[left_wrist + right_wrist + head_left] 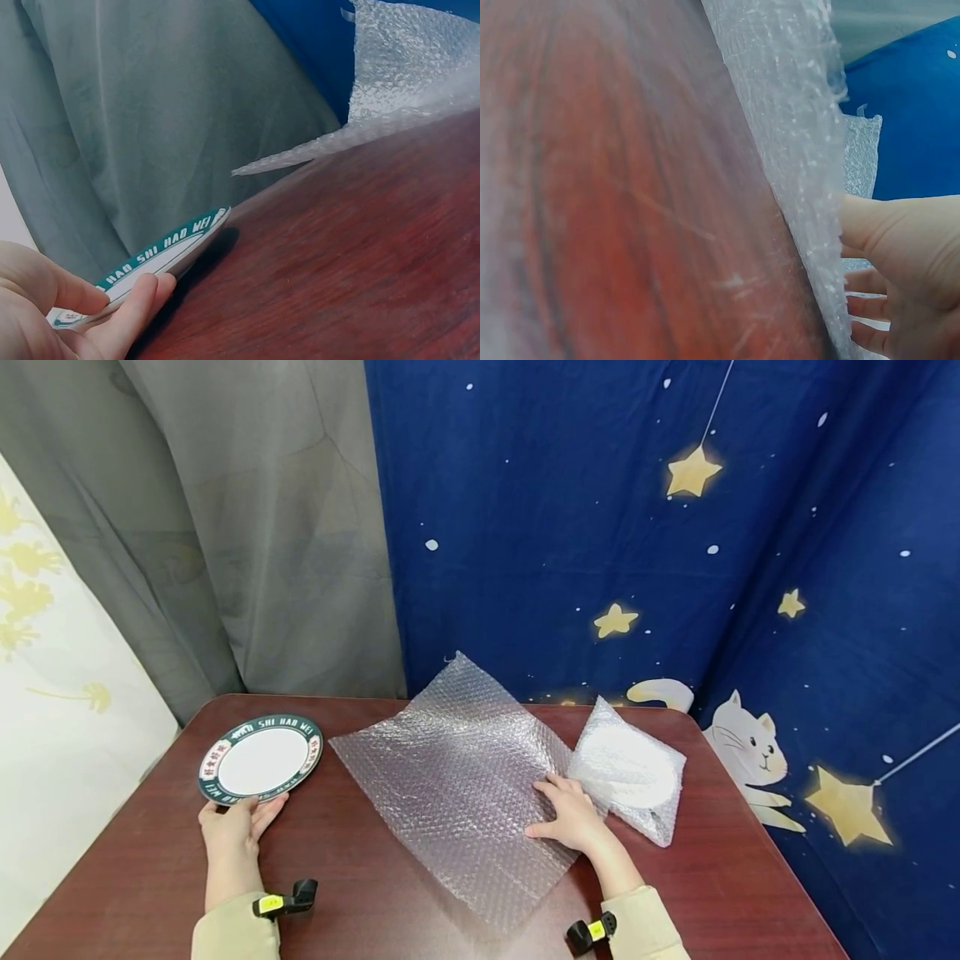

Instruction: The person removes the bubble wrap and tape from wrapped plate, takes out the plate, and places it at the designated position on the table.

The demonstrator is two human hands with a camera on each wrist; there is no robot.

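Note:
A round plate [262, 762] with a white centre and a dark green lettered rim is at the table's left side. My left hand [231, 835] pinches its near rim, and in the left wrist view the fingers [139, 304] are at that edge, with a dark shadow under the plate. A large sheet of bubble wrap [442, 777] lies spread in a diamond across the middle. On its right part rests my right hand [570, 814], fingers spread. From the right wrist view, the bubble wrap [787, 112] stands close in front of the fingers [866, 281].
A bubble-wrapped packet [630, 768] with something white and round inside lies to the right of the sheet. The reddish-brown table [360, 877] ends at a grey curtain [277, 527] and a blue starry curtain [555, 485].

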